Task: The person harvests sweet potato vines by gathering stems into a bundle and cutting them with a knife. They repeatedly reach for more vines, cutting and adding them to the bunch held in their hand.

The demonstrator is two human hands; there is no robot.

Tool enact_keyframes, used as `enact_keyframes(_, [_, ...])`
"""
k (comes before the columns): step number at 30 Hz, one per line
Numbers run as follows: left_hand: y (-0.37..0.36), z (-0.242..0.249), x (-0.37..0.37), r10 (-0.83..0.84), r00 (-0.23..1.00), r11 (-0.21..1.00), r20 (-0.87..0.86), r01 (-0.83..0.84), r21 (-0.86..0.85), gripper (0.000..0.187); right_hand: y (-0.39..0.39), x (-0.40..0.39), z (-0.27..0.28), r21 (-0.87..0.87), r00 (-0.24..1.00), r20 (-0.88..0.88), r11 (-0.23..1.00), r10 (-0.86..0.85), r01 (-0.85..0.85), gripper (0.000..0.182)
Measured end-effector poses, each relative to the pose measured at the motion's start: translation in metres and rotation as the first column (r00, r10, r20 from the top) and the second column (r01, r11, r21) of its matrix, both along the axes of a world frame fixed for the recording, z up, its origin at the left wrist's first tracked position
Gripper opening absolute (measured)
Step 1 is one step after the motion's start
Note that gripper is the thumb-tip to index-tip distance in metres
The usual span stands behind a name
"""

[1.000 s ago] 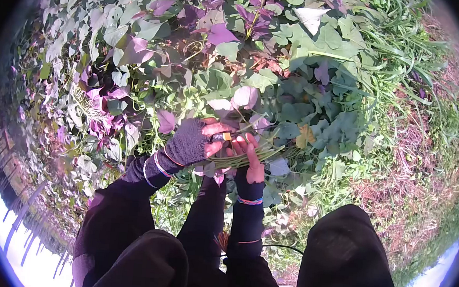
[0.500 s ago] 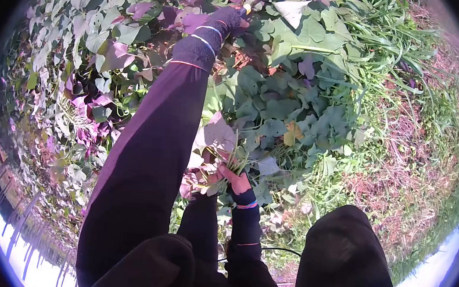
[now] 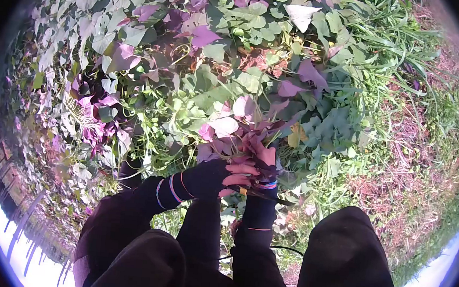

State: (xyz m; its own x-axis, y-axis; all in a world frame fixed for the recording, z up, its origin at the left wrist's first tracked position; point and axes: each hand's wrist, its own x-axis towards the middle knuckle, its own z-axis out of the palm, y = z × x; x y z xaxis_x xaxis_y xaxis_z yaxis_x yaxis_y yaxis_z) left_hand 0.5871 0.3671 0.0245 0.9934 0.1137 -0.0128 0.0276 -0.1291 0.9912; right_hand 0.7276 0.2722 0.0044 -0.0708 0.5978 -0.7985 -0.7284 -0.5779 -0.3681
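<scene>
The ground (image 3: 421,175) carries leafy vines (image 3: 156,51), grass (image 3: 393,54) and dry straw (image 3: 401,157).

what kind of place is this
Most likely an outdoor crop field or garden plot: dense green and purple leafy vines cover the ground, with a grass strip beside them, all in sunlight.

**One head-worn view, looking steeply down**

There is a single camera, worn on the person's head, aimed forward and down over their own knees (image 3: 344,255) and forearms. A fisheye lens rounds the picture, dark at the corners. The hands sit close beneath it, mid-frame; the leafy vine bed (image 3: 155,57) fills the upper part, grass (image 3: 408,66) the right edge.
</scene>
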Motion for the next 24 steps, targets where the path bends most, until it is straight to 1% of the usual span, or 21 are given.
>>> enact_keyframes(1, [-0.001, 0.003, 0.002, -0.027, 0.997, 0.999, 0.073, 0.031, -0.043, 0.040, -0.020, -0.008, -0.016, -0.070, 0.825, 0.514, 0.970, 0.234, -0.232, 0.052])
enact_keyframes(2, [0.017, 0.010, 0.005, 0.000, 1.000, 0.998, -0.006, 0.000, 0.064, 0.041, -0.045, -0.022, -0.047, -0.067, 0.876, -0.023, 0.875, -0.483, 0.480, 0.047])
enact_keyframes(3, [0.024, -0.006, 0.003, 0.119, 0.988, 0.969, -0.096, -0.095, 0.228, 0.040, -0.048, -0.031, -0.035, 0.088, 0.860, 0.168, 0.876, -0.482, 0.474, 0.044])
enact_keyframes(4, [0.032, -0.018, 0.008, 0.366, 0.905, 0.924, -0.215, -0.327, 0.199, 0.037, -0.055, -0.036, -0.030, 0.089, 0.859, 0.172, 0.876, -0.481, 0.473, 0.044])
enact_keyframes(5, [0.053, -0.036, 0.015, 0.446, 0.874, 0.821, -0.191, -0.316, 0.475, 0.033, -0.061, -0.040, -0.027, 0.037, 0.859, 0.214, 0.883, -0.465, 0.468, 0.045])
enact_keyframes(6, [0.070, -0.045, 0.027, 0.533, 0.781, 0.793, -0.326, -0.327, 0.514, 0.032, -0.067, -0.045, -0.025, -0.015, 0.858, 0.252, 0.885, -0.448, 0.466, 0.046])
enact_keyframes(7, [0.085, -0.067, 0.036, 0.494, 0.785, 0.789, -0.375, -0.223, 0.573, 0.030, -0.071, -0.049, -0.025, -0.064, 0.856, 0.291, 0.884, -0.428, 0.464, 0.047])
enact_keyframes(9, [0.100, -0.092, 0.065, 0.410, 0.870, 0.676, -0.273, -0.089, 0.732, 0.033, -0.070, -0.054, -0.021, -0.120, 0.850, 0.335, 0.876, -0.407, 0.467, 0.048])
enact_keyframes(10, [0.105, -0.104, 0.083, 0.320, 0.892, 0.708, -0.321, 0.000, 0.706, 0.030, -0.065, -0.056, -0.012, -0.140, 0.815, 0.279, 0.818, -0.508, 0.558, 0.032])
enact_keyframes(11, [0.110, -0.114, 0.096, 0.317, 0.893, 0.712, -0.321, -0.001, 0.702, 0.030, -0.060, -0.057, -0.004, -0.164, 0.766, 0.224, 0.751, -0.603, 0.640, 0.021])
enact_keyframes(13, [0.119, -0.136, 0.113, 0.140, 0.861, 0.702, -0.488, 0.261, 0.662, 0.025, -0.061, -0.055, 0.007, -0.216, 0.767, 0.250, 0.738, -0.591, 0.639, 0.022])
enact_keyframes(15, [0.137, -0.161, 0.094, 0.257, 0.802, 0.734, -0.539, 0.201, 0.648, 0.024, -0.074, -0.054, 0.018, -0.256, 0.806, 0.457, 0.812, -0.377, 0.525, 0.022])
enact_keyframes(16, [0.143, -0.151, 0.075, 0.258, 0.879, 0.629, -0.401, 0.163, 0.760, 0.022, -0.083, -0.050, 0.021, -0.253, 0.854, 0.396, 0.854, -0.338, 0.455, 0.024])
enact_keyframes(17, [0.147, -0.159, 0.055, 0.405, 0.778, 0.566, -0.480, 0.198, 0.800, 0.020, -0.085, -0.054, 0.021, -0.130, 0.839, 0.308, 0.853, -0.449, 0.505, 0.035])
enact_keyframes(18, [0.155, -0.166, 0.032, 0.485, 0.651, 0.637, -0.584, 0.195, 0.746, 0.019, -0.090, -0.056, 0.022, -0.158, 0.870, 0.177, 0.859, -0.460, 0.487, 0.038])
enact_keyframes(19, [0.152, -0.156, -0.002, 0.362, 0.921, 0.503, -0.145, -0.062, 0.862, 0.018, -0.097, -0.060, 0.022, -0.183, 0.885, 0.048, 0.867, -0.464, 0.464, 0.040])
enact_keyframes(20, [0.142, -0.162, -0.018, 0.513, 0.672, 0.765, -0.534, -0.077, 0.639, 0.026, -0.105, -0.066, 0.016, -0.262, 0.872, -0.083, 0.855, -0.482, 0.448, 0.045])
enact_keyframes(21, [0.122, -0.144, -0.030, 0.499, 0.675, 0.853, -0.543, -0.271, 0.447, 0.038, -0.102, -0.072, 0.012, -0.260, 0.873, -0.089, 0.857, -0.480, 0.445, 0.045])
enact_keyframes(22, [0.104, -0.112, -0.035, 0.361, 0.722, 0.932, -0.591, -0.311, 0.189, 0.047, -0.097, -0.083, 0.010, -0.274, 0.887, -0.122, 0.874, -0.446, 0.402, 0.044])
enact_keyframes(23, [0.083, -0.084, -0.040, 0.318, 0.772, 0.921, -0.551, -0.389, -0.013, 0.048, -0.071, -0.089, 0.023, -0.288, 0.899, -0.154, 0.890, -0.409, 0.355, 0.043])
enact_keyframes(24, [0.068, -0.065, -0.046, 0.197, 0.738, 0.902, -0.646, -0.395, -0.176, 0.045, -0.048, -0.094, 0.042, -0.441, 0.905, -0.144, 0.844, -0.401, 0.304, 0.038])
